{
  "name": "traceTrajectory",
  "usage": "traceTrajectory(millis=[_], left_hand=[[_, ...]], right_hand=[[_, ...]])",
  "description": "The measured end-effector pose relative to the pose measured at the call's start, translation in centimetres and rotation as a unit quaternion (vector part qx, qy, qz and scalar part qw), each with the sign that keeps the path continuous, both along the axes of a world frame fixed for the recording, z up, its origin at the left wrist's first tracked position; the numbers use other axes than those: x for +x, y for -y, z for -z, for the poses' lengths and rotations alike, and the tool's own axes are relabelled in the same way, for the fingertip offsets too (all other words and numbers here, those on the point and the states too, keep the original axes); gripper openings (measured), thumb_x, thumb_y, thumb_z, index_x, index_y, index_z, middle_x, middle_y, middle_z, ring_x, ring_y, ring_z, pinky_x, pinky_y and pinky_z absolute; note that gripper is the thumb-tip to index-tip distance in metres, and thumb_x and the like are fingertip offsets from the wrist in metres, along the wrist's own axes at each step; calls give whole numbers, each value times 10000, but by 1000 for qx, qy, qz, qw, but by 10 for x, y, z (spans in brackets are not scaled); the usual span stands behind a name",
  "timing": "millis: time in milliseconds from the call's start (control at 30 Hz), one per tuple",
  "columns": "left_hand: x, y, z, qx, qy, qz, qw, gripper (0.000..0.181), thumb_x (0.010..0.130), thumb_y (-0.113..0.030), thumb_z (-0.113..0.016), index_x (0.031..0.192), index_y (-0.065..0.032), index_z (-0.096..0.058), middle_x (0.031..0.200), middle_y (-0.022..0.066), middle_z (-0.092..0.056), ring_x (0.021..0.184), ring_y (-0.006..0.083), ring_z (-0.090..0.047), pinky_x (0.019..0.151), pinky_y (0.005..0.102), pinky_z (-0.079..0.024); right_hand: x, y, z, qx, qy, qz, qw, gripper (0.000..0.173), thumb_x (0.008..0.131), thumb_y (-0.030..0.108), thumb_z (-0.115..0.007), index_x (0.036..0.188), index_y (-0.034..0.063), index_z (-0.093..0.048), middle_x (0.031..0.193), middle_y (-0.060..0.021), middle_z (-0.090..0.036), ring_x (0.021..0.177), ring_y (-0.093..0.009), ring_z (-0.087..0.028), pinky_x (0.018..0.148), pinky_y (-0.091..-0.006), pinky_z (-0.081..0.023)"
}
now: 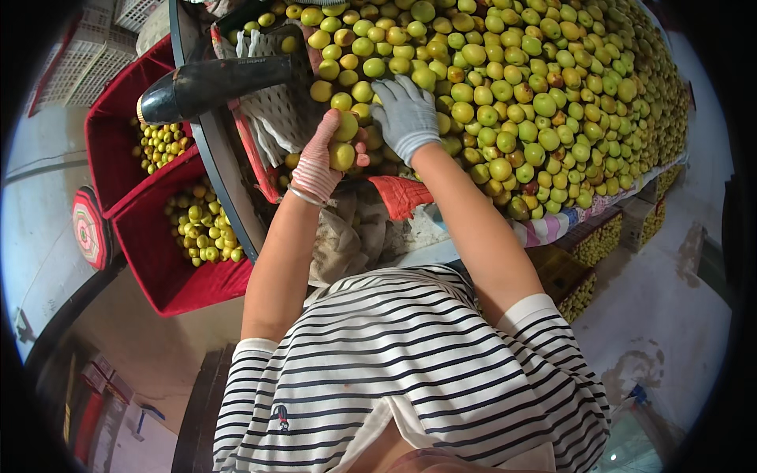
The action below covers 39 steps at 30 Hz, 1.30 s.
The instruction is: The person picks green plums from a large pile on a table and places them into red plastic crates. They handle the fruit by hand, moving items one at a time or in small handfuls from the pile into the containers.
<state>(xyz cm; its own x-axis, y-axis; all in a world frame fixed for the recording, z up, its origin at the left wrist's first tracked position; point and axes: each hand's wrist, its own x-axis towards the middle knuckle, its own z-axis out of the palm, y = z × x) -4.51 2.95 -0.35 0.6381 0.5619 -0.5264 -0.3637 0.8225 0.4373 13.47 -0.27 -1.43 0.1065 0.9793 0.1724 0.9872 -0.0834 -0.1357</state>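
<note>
My left hand (319, 162), in a pink-and-white striped glove with bare fingertips, holds two yellow-green fruits (343, 142) that look like jujubes. A metal bangle circles that wrist. My right hand (408, 112), in a grey knit glove, lies palm down on a large heap of the same fruits (520, 88). Its fingers spread over the fruits, and one yellow fruit shows beside its thumb. The palm is hidden, so whether it grips anything is unclear. Some fruits in the heap have brown or reddish patches.
Left of my hands, a black tapered device (219, 88) juts over a curved grey rim (216, 148). Beyond it stand two red cloth-lined bins (159, 278) holding fruits. Red cloth (399, 195) hangs at the near edge. Fruit-filled crates (597, 239) stand on the floor at right.
</note>
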Motion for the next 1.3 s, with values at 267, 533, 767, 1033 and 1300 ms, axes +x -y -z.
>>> traceTrajectory(millis=[267, 533, 767, 1033, 1300], left_hand=[[-8, -4, 1, -42, 102, -26, 994, 556, 922, -531, -577, 1190, -46, -528, 926, 121, -598, 730, 206, -605, 590, 351, -551], [-6, -6, 4, -58, 111, -27, 992, 546, 930, -542, -550, 1106, -25, -572, 939, 122, -622, 747, 229, -626, 607, 368, -565], [-2, -6, -9, -118, 41, -55, 991, 580, 907, -612, -524, 1132, -83, -599, 1105, 97, -655, 969, 271, -650, 743, 433, -581], [-10, -5, -8, -110, 195, -6, 975, 549, 937, -559, -504, 1008, -23, -598, 1275, 185, -558, 1195, 365, -543, 771, 494, -600], [-5, -2, -15, -78, 131, -7, 988, 468, 896, -479, -634, 900, -13, -597, 1083, 183, -600, 997, 351, -634, 625, 424, -611]], right_hand=[[13, -31, -2, -138, -141, 40, 980, 364, 900, 390, -591, 1092, 86, -638, 1139, -117, -594, 1081, -323, -568, 943, -432, -460], [-12, 12, -7, -87, -314, -13, 945, 335, 780, 84, -693, 1104, 119, -612, 1124, -127, -589, 1044, -358, -585, 921, -420, -487], [-48, 18, -47, 62, -548, 37, 833, 331, 949, 196, -568, 1242, 44, -564, 1164, -160, -626, 1013, -262, -614, 915, -379, -487], [39, 22, -76, -97, -325, 111, 934, 324, 945, 280, -538, 1196, 89, -612, 1276, -134, -578, 1150, -332, -564, 972, -433, -463], [81, -8, -70, -342, 78, 169, 921, 366, 943, 313, -529, 1243, 105, -558, 1307, -130, -553, 1194, -320, -554, 950, -490, -485]])
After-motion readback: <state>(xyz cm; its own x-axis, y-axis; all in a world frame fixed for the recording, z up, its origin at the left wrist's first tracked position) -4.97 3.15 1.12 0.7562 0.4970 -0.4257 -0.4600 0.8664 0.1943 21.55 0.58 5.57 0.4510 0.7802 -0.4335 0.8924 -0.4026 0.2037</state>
